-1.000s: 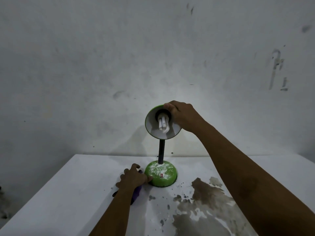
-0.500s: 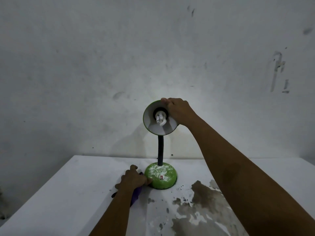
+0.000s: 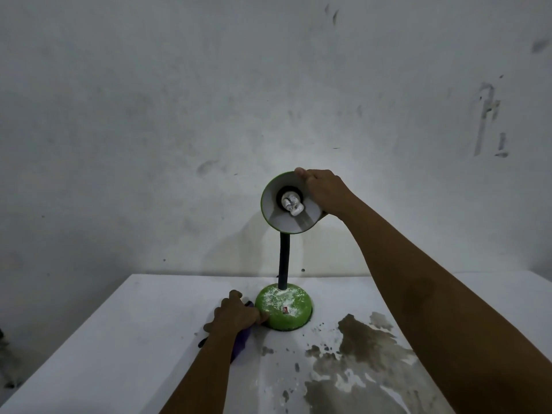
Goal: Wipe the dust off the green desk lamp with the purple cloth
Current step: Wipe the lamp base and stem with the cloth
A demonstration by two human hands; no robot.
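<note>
- Green desk lamp: dusty base touching the left hand's fingertips.
- Left fingers curl down onto the purple cloth.
- Right hand fingers wrap the shade's rim.

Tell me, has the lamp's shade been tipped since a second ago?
Yes. Against the lamp base, which stays put, the shade held by the right hand has tilted up and back, its opening and bulb now facing the camera more squarely.
</note>
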